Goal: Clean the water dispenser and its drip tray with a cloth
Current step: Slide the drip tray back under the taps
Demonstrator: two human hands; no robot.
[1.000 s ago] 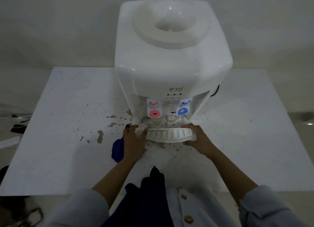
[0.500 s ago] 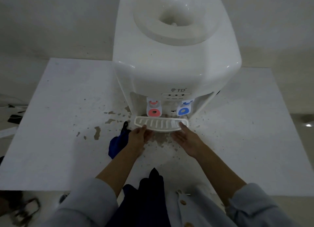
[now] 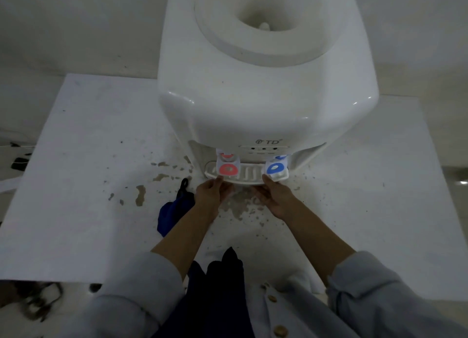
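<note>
From my feed this looks like a plain room in a home or a small office, though the light is dim and I can't settle which. A white tabletop water dispenser (image 3: 268,84) with red and blue taps stands at the far edge of a low white table (image 3: 76,185) pushed against a bare pale wall (image 3: 76,21). The table's surface is chipped and stained brown toward its middle, a worn everyday piece of furniture. Past its left edge I see dark cables or small devices (image 3: 19,161) lying on a pale floor, and another tangle of cord (image 3: 38,302) by the near left corner.
</note>
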